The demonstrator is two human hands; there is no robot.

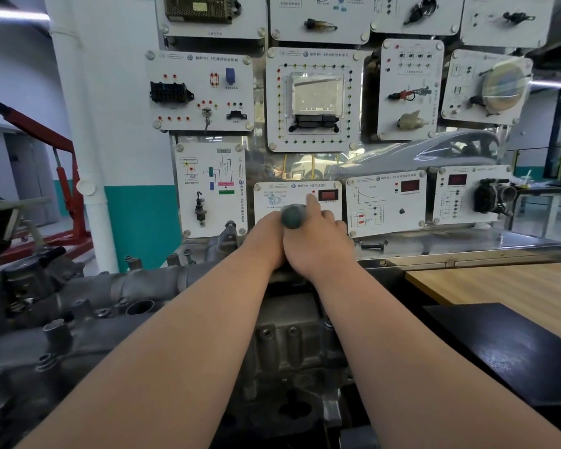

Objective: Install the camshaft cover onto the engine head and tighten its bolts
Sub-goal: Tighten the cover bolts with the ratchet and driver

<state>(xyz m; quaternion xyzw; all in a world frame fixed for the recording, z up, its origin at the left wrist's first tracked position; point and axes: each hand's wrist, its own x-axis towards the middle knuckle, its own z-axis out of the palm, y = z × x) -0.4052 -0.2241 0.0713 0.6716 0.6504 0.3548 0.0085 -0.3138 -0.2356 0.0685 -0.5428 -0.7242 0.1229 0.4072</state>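
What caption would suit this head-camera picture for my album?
Left hand and right hand hold a grey tool handle over the engine, training panels behind.

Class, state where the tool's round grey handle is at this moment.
Head view, mid-frame: the handle sticks up between the left hand and right hand, above the engine's far end, in front of a white panel.

Two bare forearms reach straight forward and converge, the left hand (266, 234) and right hand (318, 244) pressed side by side and clasped around a rounded grey handle (293, 216) protruding between them, the right index finger (312, 202) sticking up straight while its neighbours curl.
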